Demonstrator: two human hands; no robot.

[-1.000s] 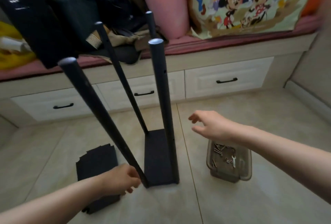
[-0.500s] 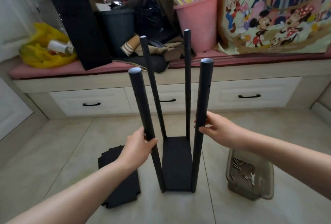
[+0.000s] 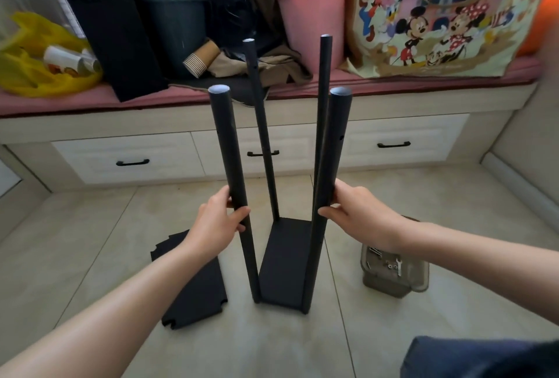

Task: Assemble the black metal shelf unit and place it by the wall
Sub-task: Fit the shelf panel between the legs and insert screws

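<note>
Left hand [image 3: 216, 223] grips the near-left post [image 3: 226, 141] at mid-height, fingers and thumb curled round it. Right hand [image 3: 360, 220] pinches the near-right post [image 3: 334, 150] at about the same height. We note both posts rise from the front corners of the black shelf base [image 3: 286, 262], which stands on the tiled floor [image 3: 348, 341]. The rear posts [image 3: 260, 123] stand upright behind. A loose black panel [image 3: 196, 293] lies just left of the base, and a clear tub [image 3: 390, 285] of screws sits to its right.
</note>
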